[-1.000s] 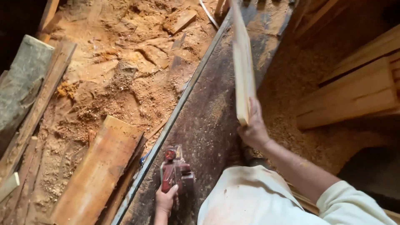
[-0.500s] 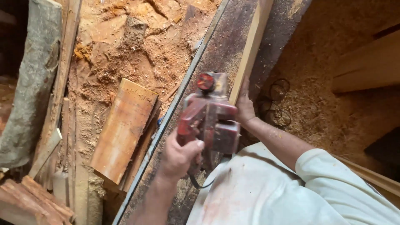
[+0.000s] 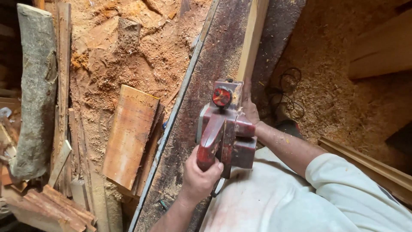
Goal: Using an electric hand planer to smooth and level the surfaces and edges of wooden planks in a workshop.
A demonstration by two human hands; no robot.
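Within the last second the left hand (image 3: pixel 198 178) had lifted the red planer (image 3: pixel 225 126) from low on the counter (image 3: pixel 206 86) up against the plank (image 3: pixel 253 38), fingers wrapped tight round its handle. The right hand (image 3: pixel 249 109), partly hidden behind the planer, steadied the plank, now lowered along the counter; its grip could not be told.

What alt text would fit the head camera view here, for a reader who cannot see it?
A person's left hand grips the handle of a red electric planer over a dark workbench, while the right hand steadies a narrow wooden board. Sawdust and offcut planks cover the floor.
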